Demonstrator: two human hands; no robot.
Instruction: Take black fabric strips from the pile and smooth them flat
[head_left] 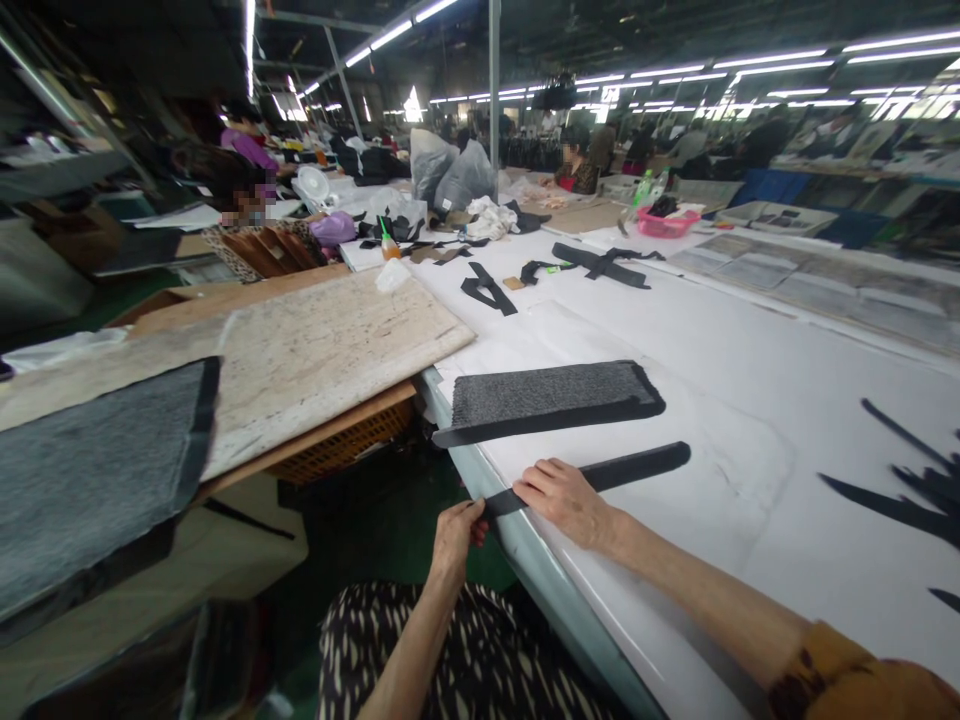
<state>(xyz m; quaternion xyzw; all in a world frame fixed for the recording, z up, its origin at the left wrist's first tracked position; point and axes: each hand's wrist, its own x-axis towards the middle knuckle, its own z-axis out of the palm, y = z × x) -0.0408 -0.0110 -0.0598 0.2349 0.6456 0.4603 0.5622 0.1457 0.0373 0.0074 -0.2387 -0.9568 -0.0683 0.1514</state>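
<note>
A long black fabric strip lies slantwise on the white tabletop, its near end reaching past the table's edge. That end is pinched between the thumb and fingers of my left hand, just off the edge. My right hand is closed over the strip at the table's edge, fingers together; what its thumb does is hidden. Beyond the strip lies a grey knitted piece with black borders along its near side and right end.
Left, a stained board carries a grey panel with a dark border. More black strips lie at the right. Farther back are black pieces, a glue bottle and a pink basket. A person sits beyond the board.
</note>
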